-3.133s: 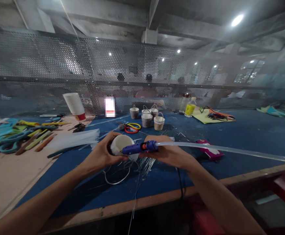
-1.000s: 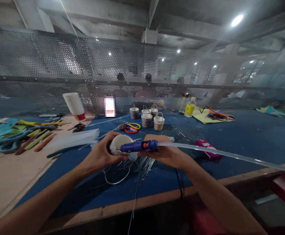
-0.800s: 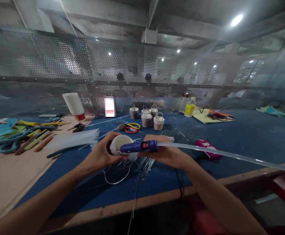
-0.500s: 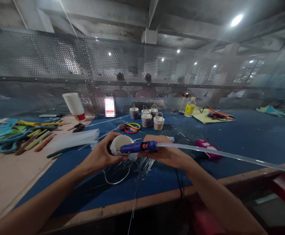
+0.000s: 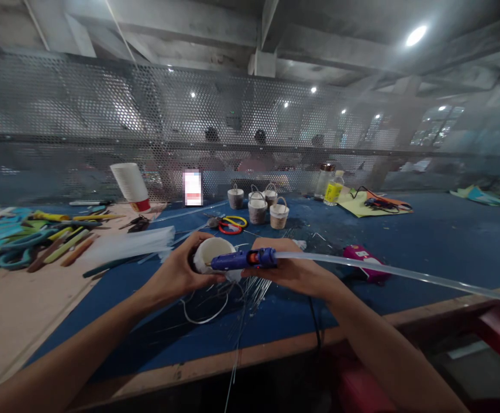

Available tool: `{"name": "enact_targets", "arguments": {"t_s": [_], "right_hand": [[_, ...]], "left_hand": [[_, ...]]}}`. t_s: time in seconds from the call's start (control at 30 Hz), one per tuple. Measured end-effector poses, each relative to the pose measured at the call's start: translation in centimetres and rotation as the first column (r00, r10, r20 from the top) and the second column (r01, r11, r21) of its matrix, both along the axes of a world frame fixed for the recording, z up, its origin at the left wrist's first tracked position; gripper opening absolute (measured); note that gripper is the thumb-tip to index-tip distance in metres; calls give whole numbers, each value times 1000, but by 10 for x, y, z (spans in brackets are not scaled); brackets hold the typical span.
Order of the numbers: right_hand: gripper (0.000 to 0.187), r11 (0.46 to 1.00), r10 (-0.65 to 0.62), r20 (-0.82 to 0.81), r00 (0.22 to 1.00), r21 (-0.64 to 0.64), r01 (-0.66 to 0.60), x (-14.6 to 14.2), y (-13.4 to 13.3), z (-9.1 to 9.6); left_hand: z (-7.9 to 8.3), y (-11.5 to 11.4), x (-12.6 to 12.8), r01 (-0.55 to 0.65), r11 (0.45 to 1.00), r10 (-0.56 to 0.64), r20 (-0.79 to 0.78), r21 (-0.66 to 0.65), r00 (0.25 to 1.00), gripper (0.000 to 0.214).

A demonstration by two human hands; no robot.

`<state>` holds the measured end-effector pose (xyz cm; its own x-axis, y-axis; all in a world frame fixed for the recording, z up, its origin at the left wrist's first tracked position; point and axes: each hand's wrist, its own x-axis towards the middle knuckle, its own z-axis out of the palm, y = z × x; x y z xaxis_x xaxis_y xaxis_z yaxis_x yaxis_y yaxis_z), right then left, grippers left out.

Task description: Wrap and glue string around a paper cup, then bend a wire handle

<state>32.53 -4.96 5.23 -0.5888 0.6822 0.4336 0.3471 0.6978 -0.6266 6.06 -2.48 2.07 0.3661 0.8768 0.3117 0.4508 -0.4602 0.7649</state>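
I see the left hand, fingers curled around a white cup; the right hand closes its fingers around a blue glue gun, its tip perhaps touching the cup's inside. Farther on the table stand small baskets.

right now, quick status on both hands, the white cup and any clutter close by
Left grip around white cup. Right grip on blue glue gun, tip at cup's mouth. Loose thin strands below the hands.
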Motion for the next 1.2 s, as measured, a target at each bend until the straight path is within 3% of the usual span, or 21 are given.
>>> {"name": "enact_targets", "arguments": {"t_s": [0.3,0.43,0.7,0.87,1.03,1.2], "right_hand": [[20,996,-18,24,1000,89,16,2,7,-7],[16,1000,26,-164,986,9,-25,1,10,-12],[28,991,-90,-492,866,-130,30,-8,18,-19],[21,973,-139,-463,875,-227,34,-8,15,-16],[23,972,-158,-442,883,-227,61,-10,16,-18],[24,973,-164,-453,876,-223,67,-17,14,-14]], "left_hand": [[-2,0,-1,9,1000,-8,30,-14,1000,66],[-1,1,-2,18,1000,-19,52,6,998,65],[-2,7,-3,-10,1000,10,137,-5,990,66],[2,5,0,-25,995,45,211,-96,976,67],[10,0,1,-16,982,68,276,-186,959,68],[14,-11,-10,-31,988,74,288,-149,955,71]]}}
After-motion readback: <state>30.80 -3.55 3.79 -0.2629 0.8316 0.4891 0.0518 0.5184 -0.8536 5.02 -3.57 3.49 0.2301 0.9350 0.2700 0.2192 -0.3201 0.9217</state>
